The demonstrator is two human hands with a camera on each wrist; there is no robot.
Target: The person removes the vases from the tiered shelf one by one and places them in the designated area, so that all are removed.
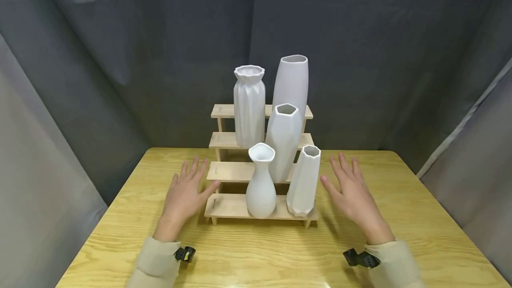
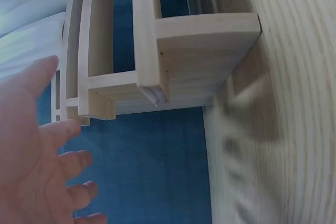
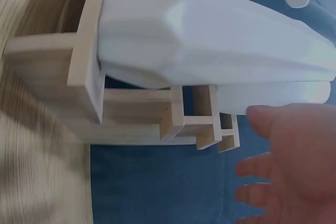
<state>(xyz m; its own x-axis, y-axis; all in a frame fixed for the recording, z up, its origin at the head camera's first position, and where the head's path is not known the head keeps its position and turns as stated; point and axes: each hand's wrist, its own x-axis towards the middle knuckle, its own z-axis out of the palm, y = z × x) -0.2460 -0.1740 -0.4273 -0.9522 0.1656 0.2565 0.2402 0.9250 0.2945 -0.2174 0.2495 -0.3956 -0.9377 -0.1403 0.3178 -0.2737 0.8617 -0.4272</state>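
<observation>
A stepped wooden shelf (image 1: 228, 208) carries several white vases, all upright. On its lowest step stand a round-bellied vase (image 1: 262, 194) and a narrow faceted vase (image 1: 305, 181). One step up is a larger faceted vase (image 1: 284, 146); a fluted vase (image 1: 250, 110) stands higher, on the left. The tall smooth vase (image 1: 291, 81) is at the back right, its base hidden. My left hand (image 1: 186, 197) is held beside the shelf's left side, fingers spread, holding nothing. On the right side my right hand (image 1: 352, 192) is likewise spread and holds nothing, nearest the narrow faceted vase.
The shelf stands on a light wooden table (image 1: 132, 243) with rounded back corners. A dark grey curtain (image 1: 180, 48) hangs behind it, and paler cloth (image 1: 36, 168) hangs at the left. Each wrist wears a small black device (image 1: 185, 254).
</observation>
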